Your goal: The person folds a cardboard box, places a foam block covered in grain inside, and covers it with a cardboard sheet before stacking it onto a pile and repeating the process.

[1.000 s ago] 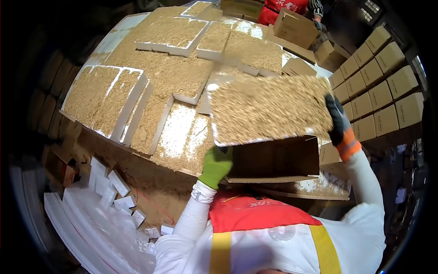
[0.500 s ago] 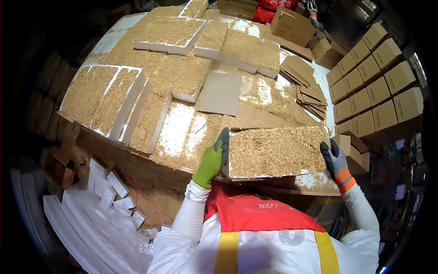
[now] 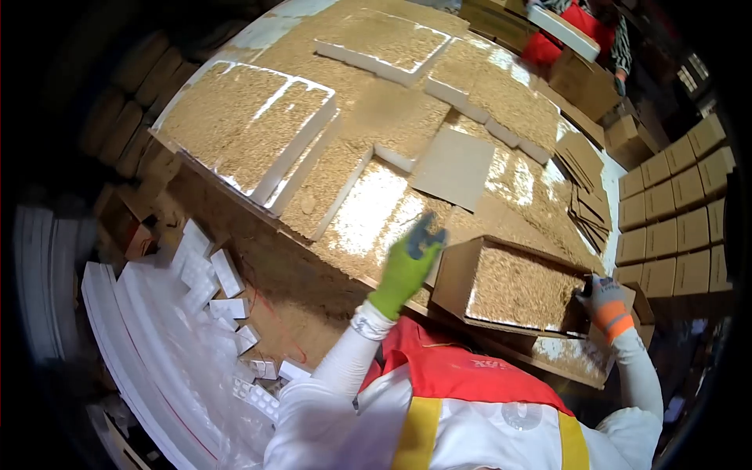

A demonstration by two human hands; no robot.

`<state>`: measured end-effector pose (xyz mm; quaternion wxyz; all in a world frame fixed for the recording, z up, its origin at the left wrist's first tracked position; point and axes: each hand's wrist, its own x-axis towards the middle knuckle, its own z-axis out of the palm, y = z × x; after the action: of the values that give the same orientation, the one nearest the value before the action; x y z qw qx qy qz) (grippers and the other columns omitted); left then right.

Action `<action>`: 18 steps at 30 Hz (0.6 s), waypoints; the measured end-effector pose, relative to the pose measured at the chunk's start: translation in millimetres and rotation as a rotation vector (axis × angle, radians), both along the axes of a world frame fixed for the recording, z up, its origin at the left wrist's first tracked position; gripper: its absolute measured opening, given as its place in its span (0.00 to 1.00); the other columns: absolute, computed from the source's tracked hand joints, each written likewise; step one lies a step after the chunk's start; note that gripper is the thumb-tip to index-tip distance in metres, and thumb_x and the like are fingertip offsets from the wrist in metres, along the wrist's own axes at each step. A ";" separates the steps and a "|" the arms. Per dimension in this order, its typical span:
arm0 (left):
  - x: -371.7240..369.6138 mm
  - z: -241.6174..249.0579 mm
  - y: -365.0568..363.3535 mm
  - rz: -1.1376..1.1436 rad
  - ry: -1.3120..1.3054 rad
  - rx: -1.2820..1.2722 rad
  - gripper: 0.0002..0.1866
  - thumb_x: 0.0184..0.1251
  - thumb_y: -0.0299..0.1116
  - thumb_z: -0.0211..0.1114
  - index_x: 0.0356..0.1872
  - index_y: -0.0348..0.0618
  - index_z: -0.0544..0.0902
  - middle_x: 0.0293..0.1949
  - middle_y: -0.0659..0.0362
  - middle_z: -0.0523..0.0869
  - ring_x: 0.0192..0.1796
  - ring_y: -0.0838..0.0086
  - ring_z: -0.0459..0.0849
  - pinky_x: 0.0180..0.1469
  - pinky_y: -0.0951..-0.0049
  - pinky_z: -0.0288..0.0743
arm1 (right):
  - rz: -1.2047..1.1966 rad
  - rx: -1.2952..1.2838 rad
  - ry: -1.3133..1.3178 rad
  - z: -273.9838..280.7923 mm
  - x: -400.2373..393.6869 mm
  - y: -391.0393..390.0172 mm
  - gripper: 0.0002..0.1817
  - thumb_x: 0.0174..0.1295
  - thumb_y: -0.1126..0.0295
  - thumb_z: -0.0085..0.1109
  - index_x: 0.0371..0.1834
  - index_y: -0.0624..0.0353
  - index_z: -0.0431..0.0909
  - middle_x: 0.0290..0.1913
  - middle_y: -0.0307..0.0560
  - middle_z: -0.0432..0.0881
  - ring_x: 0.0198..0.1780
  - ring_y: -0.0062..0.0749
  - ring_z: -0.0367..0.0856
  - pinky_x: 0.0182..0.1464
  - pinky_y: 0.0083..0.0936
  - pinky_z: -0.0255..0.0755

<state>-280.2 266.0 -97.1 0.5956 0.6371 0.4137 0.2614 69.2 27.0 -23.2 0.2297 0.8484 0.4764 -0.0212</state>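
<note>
An open cardboard box (image 3: 457, 283) sits at the table's near edge, with a white-edged block topped with brown shavings (image 3: 523, 288) down inside it. My left hand (image 3: 411, 262), in a green and grey glove, is off the box, above its left end, with fingers apart and nothing held. At the box's right end is my right hand (image 3: 605, 301), in a grey and orange glove, its fingers curled at the corner; whether they grip the box wall or the block is hard to tell. A flat grey cardboard sheet (image 3: 453, 168) lies beyond.
More shavings-covered white blocks (image 3: 243, 125) cover the table. Flat cardboard pieces (image 3: 583, 184) lie at the right, near stacked closed boxes (image 3: 674, 227). A co-worker in red (image 3: 580, 23) stands across the table by a white block. White foam pieces (image 3: 227, 274) lie at lower left.
The block is now inside the cardboard box, lower than before. My left hand has let go of it and opened. The view has shifted, moving the table's contents within the frame.
</note>
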 end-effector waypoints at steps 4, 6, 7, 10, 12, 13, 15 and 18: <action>-101.4 -26.3 100.6 0.916 -0.172 0.743 0.26 0.67 0.33 0.68 0.64 0.36 0.73 0.66 0.51 0.74 0.65 0.68 0.74 0.63 0.65 0.69 | 0.024 -0.074 0.124 7.9 -0.6 5.5 0.27 0.56 0.43 0.65 0.40 0.59 0.81 0.38 0.57 0.84 0.47 0.53 0.81 0.51 0.43 0.74; -149.7 -7.2 139.1 1.312 0.577 0.550 0.32 0.67 0.42 0.68 0.66 0.34 0.71 0.69 0.50 0.71 0.68 0.64 0.71 0.67 0.61 0.66 | -0.184 -0.100 0.417 65.4 -42.8 65.4 0.26 0.57 0.42 0.65 0.31 0.59 0.82 0.32 0.58 0.84 0.42 0.51 0.82 0.47 0.42 0.74; -190.8 -31.4 174.0 1.332 0.444 0.319 0.44 0.59 0.52 0.71 0.69 0.32 0.65 0.70 0.46 0.68 0.68 0.61 0.71 0.68 0.58 0.66 | -0.186 0.000 0.628 89.3 -62.4 95.4 0.25 0.59 0.43 0.64 0.25 0.58 0.82 0.29 0.56 0.84 0.38 0.50 0.83 0.44 0.42 0.74; -212.8 -74.0 221.9 1.175 -0.021 -0.018 0.52 0.56 0.65 0.69 0.70 0.31 0.64 0.70 0.46 0.68 0.67 0.62 0.71 0.66 0.62 0.67 | 0.550 0.214 0.484 85.5 -97.1 187.5 0.19 0.59 0.46 0.67 0.36 0.51 0.82 0.30 0.46 0.84 0.30 0.47 0.82 0.40 0.36 0.74; -204.4 -79.3 218.4 1.001 -0.294 -0.096 0.49 0.58 0.64 0.67 0.69 0.33 0.67 0.69 0.50 0.70 0.67 0.66 0.71 0.65 0.65 0.68 | 0.588 0.235 0.710 62.1 -135.2 289.4 0.28 0.61 0.40 0.61 0.46 0.56 0.80 0.35 0.49 0.86 0.39 0.46 0.85 0.48 0.37 0.77; -201.5 -87.0 217.8 1.015 -0.362 0.001 0.43 0.65 0.59 0.64 0.70 0.35 0.66 0.69 0.54 0.70 0.68 0.69 0.71 0.66 0.67 0.66 | 0.580 0.294 0.779 43.0 -154.4 341.5 0.35 0.63 0.36 0.55 0.56 0.57 0.78 0.45 0.56 0.86 0.49 0.49 0.84 0.56 0.40 0.75; -192.1 -86.1 218.0 1.067 -0.439 0.061 0.34 0.74 0.53 0.58 0.70 0.38 0.65 0.69 0.58 0.71 0.68 0.72 0.70 0.68 0.70 0.62 | 0.562 0.381 0.888 -12.3 -193.4 452.4 0.46 0.62 0.31 0.50 0.75 0.53 0.60 0.70 0.63 0.68 0.71 0.57 0.65 0.71 0.42 0.61; -201.7 -96.5 230.1 1.022 -0.345 0.183 0.38 0.73 0.56 0.57 0.71 0.34 0.63 0.70 0.53 0.69 0.70 0.70 0.69 0.70 0.69 0.60 | 0.327 0.676 0.823 -93.9 -252.9 573.3 0.48 0.56 0.31 0.59 0.68 0.59 0.68 0.64 0.64 0.74 0.66 0.53 0.72 0.65 0.38 0.67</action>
<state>-481.9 496.1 -193.6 0.3940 0.3520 0.5425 0.6531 -183.7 600.3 -117.1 -0.2599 0.7116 0.6326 -0.1607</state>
